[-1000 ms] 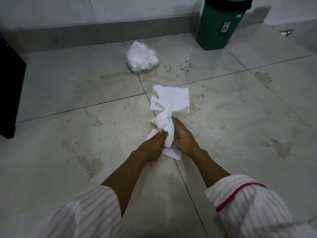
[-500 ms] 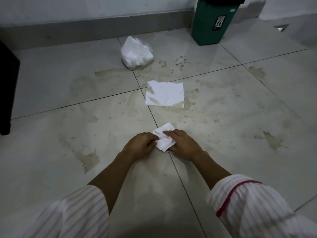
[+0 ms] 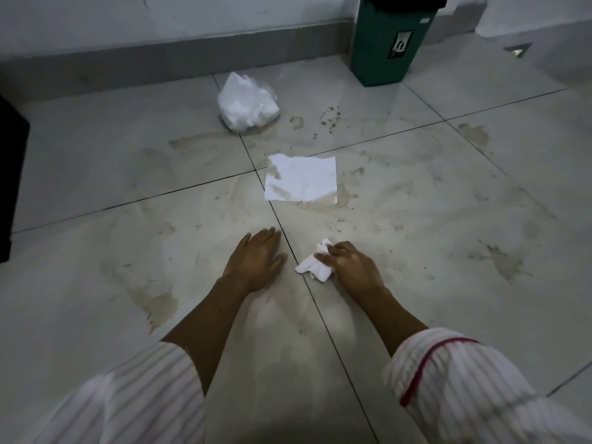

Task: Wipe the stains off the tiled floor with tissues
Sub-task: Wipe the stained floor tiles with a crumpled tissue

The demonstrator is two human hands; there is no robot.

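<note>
While both striped sleeves (image 3: 474, 389) fill the bottom corners of the frame, the bare forearms reach up to the middle. Left of centre, the left hand (image 3: 256, 259) lies flat on the tiled floor (image 3: 96, 283), fingers spread and holding nothing. Just right of it, across a grout line, the right hand (image 3: 352, 265) presses a crumpled tissue (image 3: 312, 267) against the floor, its grip closed over the wad. Brown stains (image 3: 158, 304) smear the tiles around both hands. Above centre, a flat tissue (image 3: 301, 182) lies over a grout crossing, its lower left part soiled. Farther up, a white plastic bag (image 3: 246, 107) sits on a stained patch. At the upper right, a green bin (image 3: 384, 43) stands near the wall.
</note>
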